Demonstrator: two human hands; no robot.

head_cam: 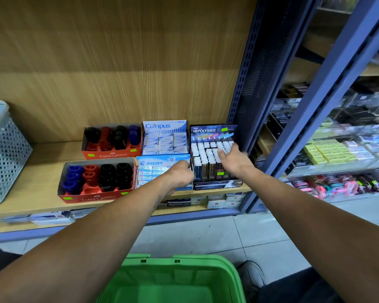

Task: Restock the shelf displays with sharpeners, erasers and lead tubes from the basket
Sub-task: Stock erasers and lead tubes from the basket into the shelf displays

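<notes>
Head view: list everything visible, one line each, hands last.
Faber-Castell sharpener trays: two, red card, shelf left, holding blue, red, black sharpeners.
Campus eraser box: one, white-blue, rear middle.
Pilot eraser box: one, blue, front middle.
Hi-Polymer lead display: one, dark, shelf right.
Perforated bin: one, pale blue, far left.
Green basket: one, on the floor below.
Left hand: fingers curled, over the Pilot box; any contents hidden.
Right hand: fingers on the lead tubes.
</notes>
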